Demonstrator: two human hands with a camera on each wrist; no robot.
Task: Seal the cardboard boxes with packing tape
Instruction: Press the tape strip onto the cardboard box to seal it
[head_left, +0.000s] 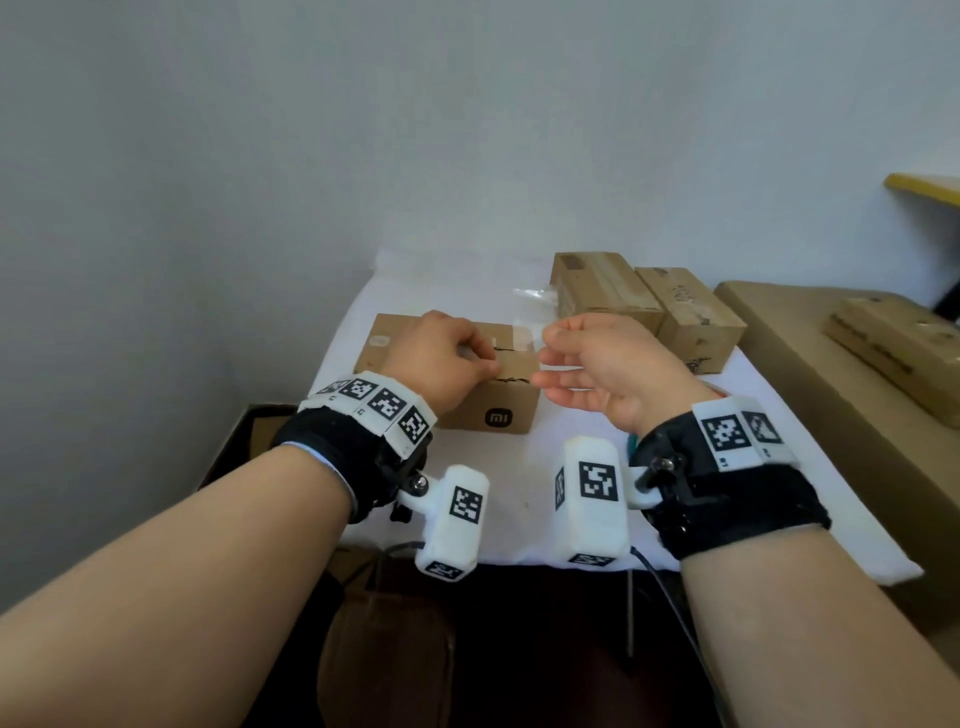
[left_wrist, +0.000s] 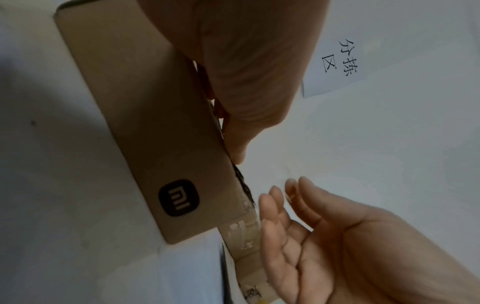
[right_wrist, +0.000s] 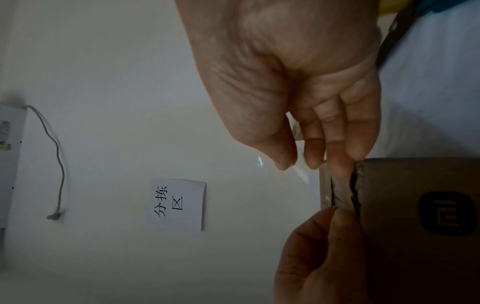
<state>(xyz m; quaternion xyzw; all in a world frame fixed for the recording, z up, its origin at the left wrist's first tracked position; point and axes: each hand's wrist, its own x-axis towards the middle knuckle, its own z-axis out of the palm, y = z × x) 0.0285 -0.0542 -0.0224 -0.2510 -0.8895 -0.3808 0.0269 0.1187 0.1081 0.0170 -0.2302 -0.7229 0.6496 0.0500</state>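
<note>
A brown cardboard box (head_left: 498, 405) with a black logo lies on the white-covered table (head_left: 519, 499), and a jagged dark seam runs across its top. My left hand (head_left: 467, 358) rests on the box top with its fingers curled over the seam. Its thumb lies along the box's front top edge (left_wrist: 233, 144). A strip of clear tape (head_left: 525, 336) lifts off the box's right end. My right hand (head_left: 550, 358) hovers beside that end, palm turned inward and fingers straight and relaxed. Its fingertips (right_wrist: 311, 162) are at the loose tape (right_wrist: 301, 174); whether they hold it is unclear.
Two taped boxes (head_left: 602, 291) (head_left: 691, 322) stand at the back right. A large carton (head_left: 779, 358) at the right carries a flat box (head_left: 898, 348). A paper note (right_wrist: 176, 203) and a cable (right_wrist: 58, 164) hang on the wall. An open carton (head_left: 249, 436) sits below the table's left edge.
</note>
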